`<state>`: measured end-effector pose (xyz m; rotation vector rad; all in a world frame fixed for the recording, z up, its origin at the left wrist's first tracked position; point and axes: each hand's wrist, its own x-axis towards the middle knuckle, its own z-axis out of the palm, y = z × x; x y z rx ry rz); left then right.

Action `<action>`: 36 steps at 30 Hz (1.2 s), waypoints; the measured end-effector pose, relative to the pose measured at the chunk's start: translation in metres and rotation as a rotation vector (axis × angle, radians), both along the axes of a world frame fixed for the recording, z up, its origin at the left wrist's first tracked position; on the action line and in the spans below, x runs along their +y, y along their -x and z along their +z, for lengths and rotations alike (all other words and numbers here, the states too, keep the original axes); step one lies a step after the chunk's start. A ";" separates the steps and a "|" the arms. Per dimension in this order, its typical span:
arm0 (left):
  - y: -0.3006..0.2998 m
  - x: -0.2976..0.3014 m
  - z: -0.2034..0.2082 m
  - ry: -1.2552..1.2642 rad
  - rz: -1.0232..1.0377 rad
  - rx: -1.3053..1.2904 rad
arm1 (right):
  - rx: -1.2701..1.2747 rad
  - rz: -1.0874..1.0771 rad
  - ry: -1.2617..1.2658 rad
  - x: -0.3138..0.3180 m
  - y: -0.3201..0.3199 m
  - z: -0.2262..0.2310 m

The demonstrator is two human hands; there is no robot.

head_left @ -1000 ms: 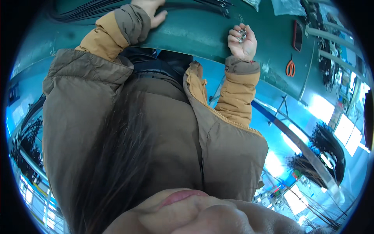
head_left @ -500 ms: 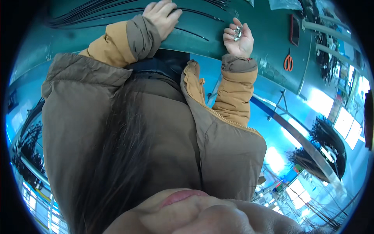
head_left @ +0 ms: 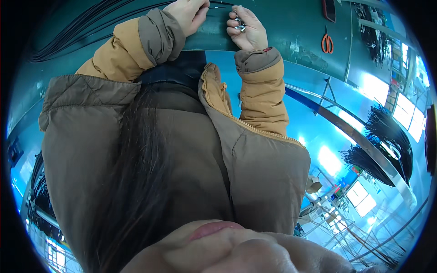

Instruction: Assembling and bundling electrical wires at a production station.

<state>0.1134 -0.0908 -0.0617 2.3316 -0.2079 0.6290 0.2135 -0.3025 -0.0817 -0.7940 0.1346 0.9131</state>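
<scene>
My left hand (head_left: 187, 17) is at the far edge of the view, closed on a black cable (head_left: 220, 7) whose thin end pokes out to the right of the fingers. Its fingertips are partly cut off by the upper rim. Just right of it, my right hand (head_left: 251, 31) is curled around several small shiny metal pieces (head_left: 240, 27). Its thumb and forefinger meet close to the cable's end; whether they touch it I cannot tell. More long black cables (head_left: 86, 34) fan out over the green table (head_left: 291, 27) beside my left forearm.
On the table to the right lie orange-handled scissors (head_left: 327, 44) and a dark, red-edged phone-like object (head_left: 329, 10). Past the table's right edge are more dark bundled strands (head_left: 375, 43). A metal rail (head_left: 348, 157) with hanging black cable bundles (head_left: 393, 136) stands at the lower right.
Both hands have shifted toward the upper rim, and my right hand has moved left, close to my left. The right fingers have curled further over the metal pieces. My left hand has lifted a cable end.
</scene>
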 end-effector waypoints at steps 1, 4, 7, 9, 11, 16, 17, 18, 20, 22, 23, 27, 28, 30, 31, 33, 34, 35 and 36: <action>0.001 0.000 0.001 -0.002 0.007 0.003 | -0.026 0.017 0.016 0.005 0.003 0.001; 0.004 0.001 0.002 0.051 0.010 0.031 | -0.052 0.001 0.055 0.019 0.013 0.011; 0.004 0.003 0.003 0.025 0.010 0.052 | -0.060 -0.009 0.116 0.015 0.002 -0.017; 0.001 0.006 -0.002 0.047 0.001 0.006 | -0.048 0.016 0.120 0.012 -0.002 -0.029; 0.003 0.008 -0.004 0.044 0.000 0.002 | 0.004 0.035 0.083 0.014 -0.002 -0.024; 0.008 0.005 0.000 0.039 -0.021 0.018 | -0.012 -0.008 0.057 0.020 0.001 -0.027; 0.009 0.004 0.002 0.033 -0.028 0.031 | -0.019 -0.038 0.076 0.021 0.000 -0.027; 0.009 0.004 0.002 0.027 -0.037 0.044 | -0.020 -0.039 0.077 0.021 -0.001 -0.029; 0.010 0.005 0.003 0.026 -0.037 0.043 | -0.059 0.001 0.077 0.021 -0.002 -0.032; 0.010 0.006 0.001 0.026 -0.037 0.043 | -0.056 0.023 0.044 0.019 -0.001 -0.032; 0.010 0.007 0.000 0.030 -0.032 0.031 | -0.054 0.046 0.011 0.019 0.001 -0.031; 0.010 0.010 0.000 0.031 -0.025 0.029 | -0.060 0.017 0.099 0.023 0.007 -0.022; 0.010 0.009 0.000 0.032 -0.026 0.028 | -0.054 0.041 0.070 0.022 0.006 -0.021; 0.010 0.008 0.001 0.035 -0.008 0.016 | -0.048 0.063 0.041 0.020 0.005 -0.021; 0.010 0.008 0.001 0.034 -0.008 0.016 | -0.038 0.080 0.026 0.019 0.005 -0.021; 0.010 0.008 0.001 0.028 -0.010 0.008 | -0.028 0.098 0.011 0.019 0.005 -0.019; 0.011 0.009 0.000 0.028 -0.009 0.009 | -0.045 0.097 0.034 0.020 0.007 -0.014; 0.011 0.009 0.000 0.027 -0.009 0.006 | -0.061 0.096 0.056 0.021 0.009 -0.010; 0.011 0.010 -0.001 0.026 -0.009 0.003 | -0.060 0.098 0.056 0.022 0.010 -0.008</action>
